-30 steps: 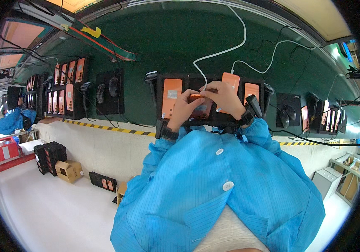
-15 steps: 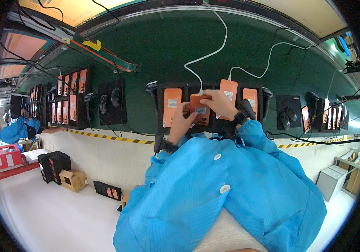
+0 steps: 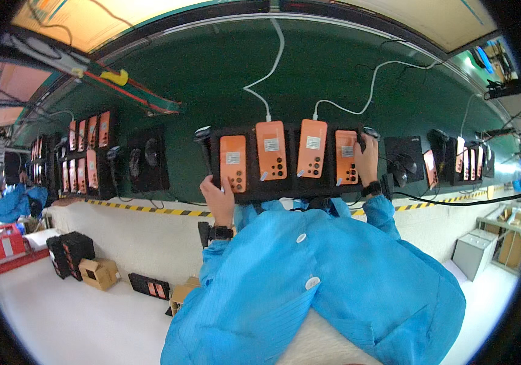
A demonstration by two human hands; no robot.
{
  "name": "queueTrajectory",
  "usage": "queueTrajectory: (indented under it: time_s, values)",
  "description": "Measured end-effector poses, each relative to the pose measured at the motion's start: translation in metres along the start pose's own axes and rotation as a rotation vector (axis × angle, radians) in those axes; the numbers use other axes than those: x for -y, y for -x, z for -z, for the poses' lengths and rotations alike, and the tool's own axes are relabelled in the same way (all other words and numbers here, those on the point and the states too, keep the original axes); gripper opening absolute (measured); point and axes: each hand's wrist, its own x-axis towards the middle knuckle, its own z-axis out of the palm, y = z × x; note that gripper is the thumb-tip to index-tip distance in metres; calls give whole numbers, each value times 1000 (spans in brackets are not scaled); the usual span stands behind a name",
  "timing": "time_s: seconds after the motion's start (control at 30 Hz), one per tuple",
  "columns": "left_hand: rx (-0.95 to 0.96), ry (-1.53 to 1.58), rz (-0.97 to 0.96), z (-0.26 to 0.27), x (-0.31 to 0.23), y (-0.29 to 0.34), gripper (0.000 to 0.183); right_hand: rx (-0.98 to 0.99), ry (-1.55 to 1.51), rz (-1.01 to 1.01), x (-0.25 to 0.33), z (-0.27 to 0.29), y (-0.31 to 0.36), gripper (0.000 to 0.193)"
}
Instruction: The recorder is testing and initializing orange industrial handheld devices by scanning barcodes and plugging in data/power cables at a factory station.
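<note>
Between left hand (image 3: 218,198) and right hand (image 3: 367,161), four orange phones (image 3: 272,151) side by side on a black tray (image 3: 291,188). Fingers at its opposite ends; cannot tell whether grasping or merely touching. Beyond the fingers, white cables (image 3: 266,106) plugged into two middle phones; farther out, green bench top (image 3: 224,67).

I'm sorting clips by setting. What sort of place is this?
Probably an electronics factory or workshop: orange phones lie in a black tray on a long green bench, two have white cables plugged in, and another person in blue is farther along.
</note>
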Motion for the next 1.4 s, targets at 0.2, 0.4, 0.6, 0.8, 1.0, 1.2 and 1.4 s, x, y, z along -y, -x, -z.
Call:
queueTrajectory:
  time_s: [0.2,0.4,0.6,0.8,1.0,1.2,1.4]
  values:
    - [74,-234,-95,-19,20,-3,52,156,-259,-466,-22,17,44,38]
    - [36,-192,68,-27,23,7,46,39,26,-452,-32,4,51,34]
    - [34,-272,185,-29,14,3,57,71,-149,-507,-34,0,59,42]
    - [-63,-267,186,-50,25,8,51,-196,225,-74,-63,-12,76,50]
    - [-475,-250,268,-69,45,46,44,593,-217,301,-10,45,147,46]
    - [596,-66,-182,-224,-61,274,42,1034,-531,58,-170,138,254,43]
    - [1449,-329,-386,-283,-94,388,40,667,-347,-268,-293,244,308,50]
